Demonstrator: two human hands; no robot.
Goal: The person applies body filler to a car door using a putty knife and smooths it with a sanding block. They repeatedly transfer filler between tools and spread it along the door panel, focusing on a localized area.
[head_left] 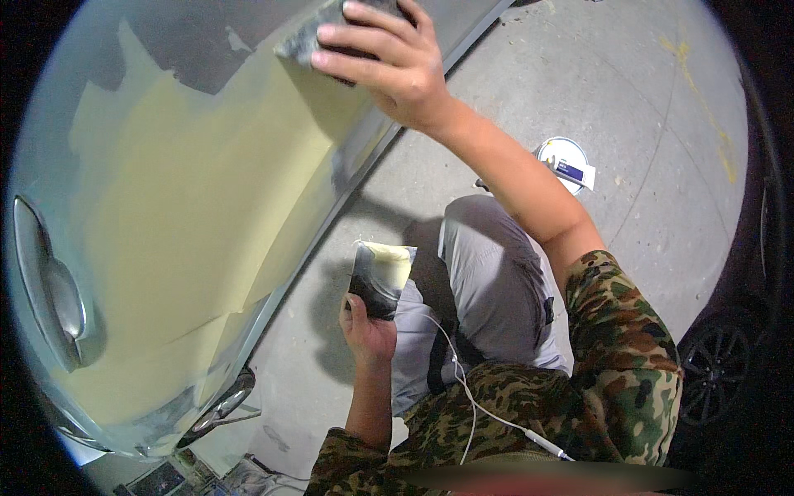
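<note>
The panel (203, 54) fills the left side, its lower edge running from near left to far right. A broad yellow patch (182, 207) covers most of it, with a ragged border against darker grey at the far end and paler grey around the left. A handle (37, 264) sits at the far left.

At the panel's far end, the right hand (397, 62) grasps a dark, dusty block (302, 41), fingers spread over it, at the patch's border. Nearer, beside the knees, the left hand (368, 335) clasps a black sheet (374, 281) with yellowish dust on its far part; it is held apart from the panel.

The floor (645, 231) is grey concrete, with yellow marks (682, 62) far right. A white round lid (550, 150) lies beyond the knees, a blue-and-white packet (571, 172) on it. A dark wheel (715, 368) stands at the near right; clutter (165, 479) lies near left.
</note>
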